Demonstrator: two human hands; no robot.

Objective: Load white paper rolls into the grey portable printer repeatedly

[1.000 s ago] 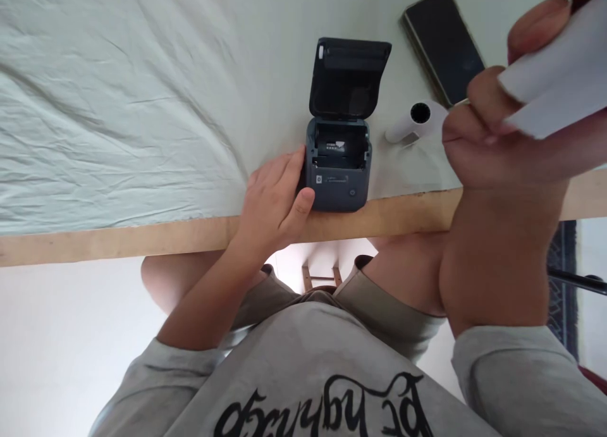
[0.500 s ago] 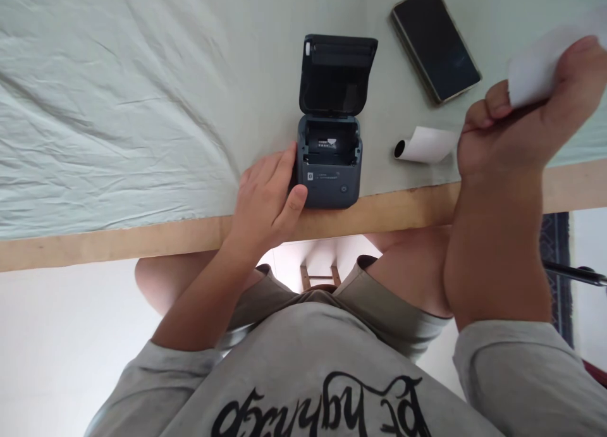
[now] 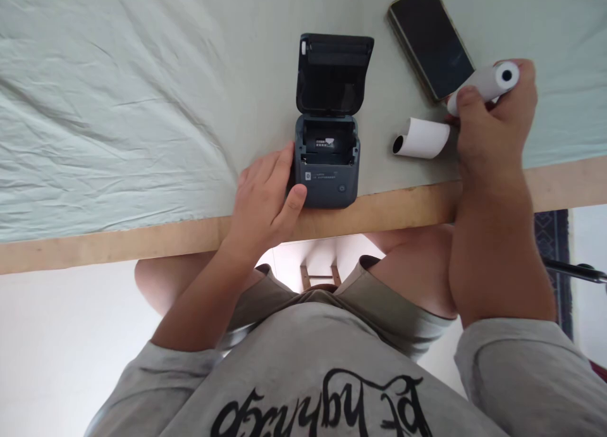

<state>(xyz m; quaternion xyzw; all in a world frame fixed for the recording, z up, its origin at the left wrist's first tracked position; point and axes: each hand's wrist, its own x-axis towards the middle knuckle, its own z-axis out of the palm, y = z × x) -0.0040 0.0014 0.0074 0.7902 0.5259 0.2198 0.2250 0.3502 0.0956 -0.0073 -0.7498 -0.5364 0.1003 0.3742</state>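
A small dark grey printer (image 3: 327,165) stands at the table's near edge with its lid flipped up and its paper bay bare. My left hand (image 3: 265,203) rests against the printer's left side, thumb on its front corner, fingers wrapped round it. My right hand (image 3: 493,127) is closed on a white paper roll (image 3: 488,83) held just above the table, its hollow core facing me. A second white paper roll (image 3: 422,138) lies on the cloth between the printer and my right hand.
A black phone (image 3: 431,42) lies face up at the back right, close to my right hand. A wrinkled pale green cloth (image 3: 118,108) covers the table, with a wooden edge (image 3: 142,241) along the front. My knees sit below the table.
My right hand has come down from the upper right towards the table and now grips a rolled paper tube by the phone. My left hand and the printer have stayed put.
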